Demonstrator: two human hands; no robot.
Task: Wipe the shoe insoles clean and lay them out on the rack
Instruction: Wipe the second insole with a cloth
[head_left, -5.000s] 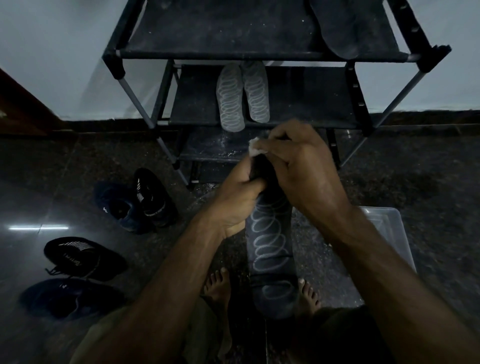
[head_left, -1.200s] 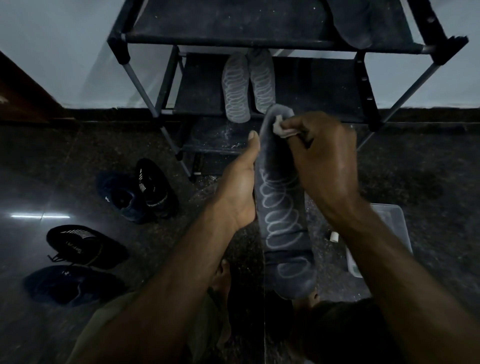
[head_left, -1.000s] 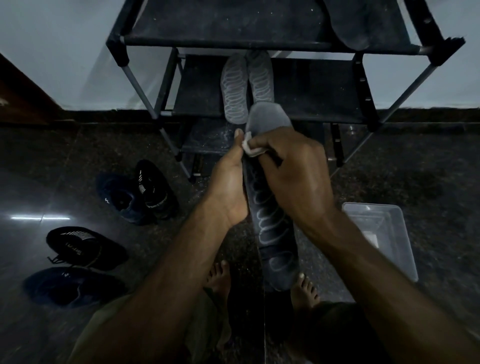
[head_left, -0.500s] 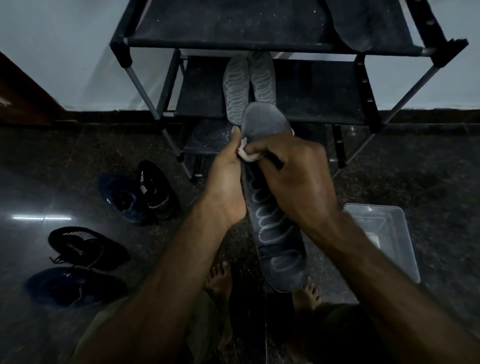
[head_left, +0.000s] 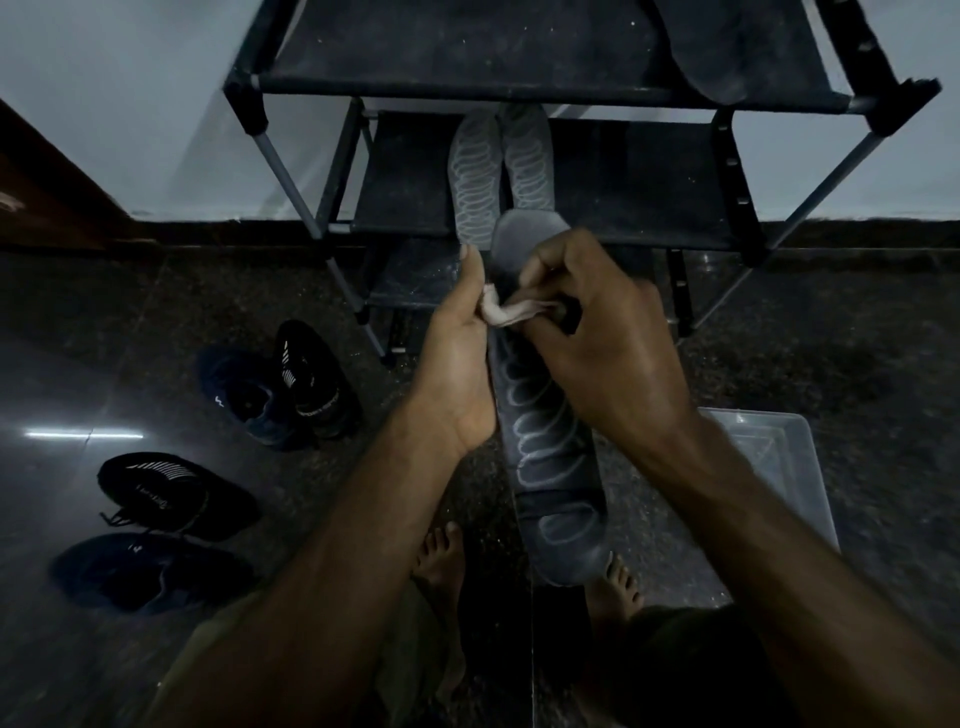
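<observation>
A dark insole (head_left: 550, 447) with a pale loop pattern stands lengthwise in front of me, its far tip near the rack. My left hand (head_left: 457, 353) supports its left edge, thumb straight along the side; whether the hidden fingers curl behind it is unclear. My right hand (head_left: 597, 332) pinches a small pale cloth (head_left: 511, 310) against the insole's upper part. Two patterned insoles (head_left: 498, 171) lie side by side on the middle shelf of the black rack (head_left: 519, 85). Another dark insole (head_left: 711, 47) rests on the top shelf at the right.
Four dark shoes sit on the floor at the left: a pair (head_left: 283, 387) near the rack, one (head_left: 174, 493) nearer, one (head_left: 145, 569) nearest. A clear plastic tub (head_left: 779, 467) stands at the right. My bare feet (head_left: 441, 561) are below the insole.
The cloth has slid from the insole's far tip down toward its middle over the last second. The insole tilted slightly; my left hand stayed along its left edge.
</observation>
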